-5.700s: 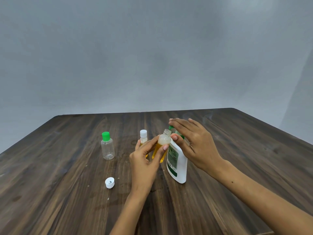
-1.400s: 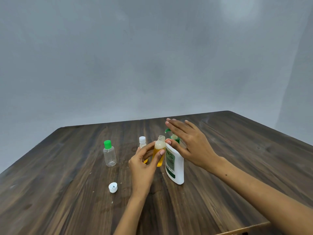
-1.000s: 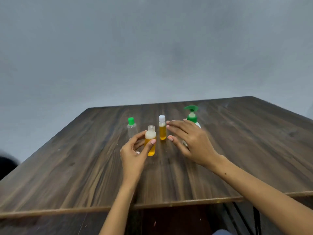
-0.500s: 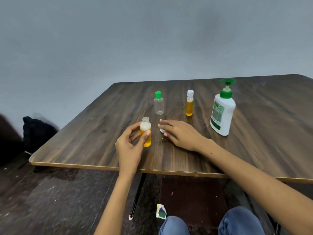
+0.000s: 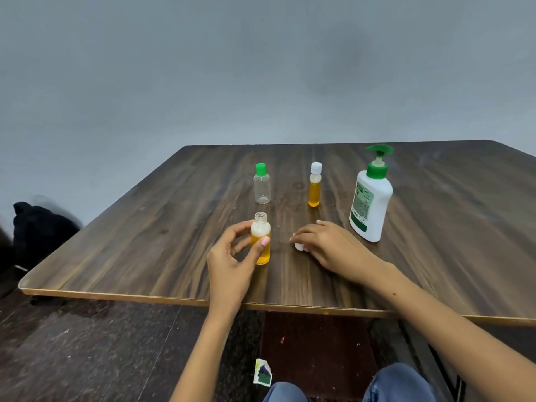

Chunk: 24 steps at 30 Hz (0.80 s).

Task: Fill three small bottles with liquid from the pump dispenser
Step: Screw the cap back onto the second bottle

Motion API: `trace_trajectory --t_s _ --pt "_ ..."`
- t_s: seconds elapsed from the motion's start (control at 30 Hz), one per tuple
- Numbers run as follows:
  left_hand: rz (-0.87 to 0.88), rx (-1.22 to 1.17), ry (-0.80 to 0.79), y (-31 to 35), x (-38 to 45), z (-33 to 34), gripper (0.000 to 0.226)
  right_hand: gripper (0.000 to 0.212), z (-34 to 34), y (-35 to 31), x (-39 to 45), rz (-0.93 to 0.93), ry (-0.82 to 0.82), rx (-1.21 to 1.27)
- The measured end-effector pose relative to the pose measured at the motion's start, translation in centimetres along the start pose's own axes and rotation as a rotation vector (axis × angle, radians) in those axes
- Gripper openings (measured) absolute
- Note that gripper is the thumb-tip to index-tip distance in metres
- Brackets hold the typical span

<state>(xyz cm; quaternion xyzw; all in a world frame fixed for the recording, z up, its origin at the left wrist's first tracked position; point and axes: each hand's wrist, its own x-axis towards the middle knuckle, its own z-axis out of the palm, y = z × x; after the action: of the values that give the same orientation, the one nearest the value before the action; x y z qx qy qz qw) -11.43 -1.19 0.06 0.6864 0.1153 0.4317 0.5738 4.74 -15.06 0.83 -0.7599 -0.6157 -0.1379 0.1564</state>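
My left hand (image 5: 232, 256) grips an uncapped small bottle (image 5: 261, 242), upright near the table's front, with yellow liquid in it and white foam near its neck. My right hand (image 5: 327, 245) lies on the table beside it, fingers curled over a small white cap (image 5: 299, 246). Behind stand an empty clear bottle with a green cap (image 5: 262, 184) and a yellow-filled bottle with a white cap (image 5: 315, 184). The white pump dispenser with a green pump (image 5: 371, 198) stands to the right, apart from both hands.
The dark wooden table (image 5: 435, 256) has its front edge close to me. A black bag (image 5: 37, 230) sits on the floor at left. A scrap of paper (image 5: 262, 371) lies on the floor by my knees.
My right hand left the dispenser's pump and came down onto the white cap. My left hand drew the filled bottle away from the spout toward the front. The view pulled back.
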Motion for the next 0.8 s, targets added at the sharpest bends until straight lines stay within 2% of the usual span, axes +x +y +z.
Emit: trace_trajectory --t_s 0.1,0.17,0.33,0.47,0.67,0.8 --pt "-0.011 -0.007 -0.053 0.1 -0.2 1.2 0.033 0.025 -1.4 0.2 -1.8 0.064 0.035 0.076" --pt "-0.023 -0.011 -0.092 0.1 -0.3 1.9 0.033 0.020 -2.2 0.1 -2.7 0.142 0.120 0.204" --pt "-0.049 -0.019 -0.165 0.2 -0.6 3.1 0.033 0.019 -3.7 -1.3 -3.0 0.409 0.376 0.728" --pt "-0.057 -0.020 -0.194 -0.2 -0.6 3.1 0.034 0.033 -4.5 -2.1 -2.0 0.378 0.437 0.927" --pt "-0.044 -0.008 -0.200 -0.5 -0.4 2.9 0.033 0.024 -4.5 -3.0 -0.3 0.314 0.410 1.094" --pt "-0.056 -0.009 -0.207 -0.8 -0.3 2.9 0.033 0.025 -4.1 -3.2 0.4 0.281 0.401 1.078"
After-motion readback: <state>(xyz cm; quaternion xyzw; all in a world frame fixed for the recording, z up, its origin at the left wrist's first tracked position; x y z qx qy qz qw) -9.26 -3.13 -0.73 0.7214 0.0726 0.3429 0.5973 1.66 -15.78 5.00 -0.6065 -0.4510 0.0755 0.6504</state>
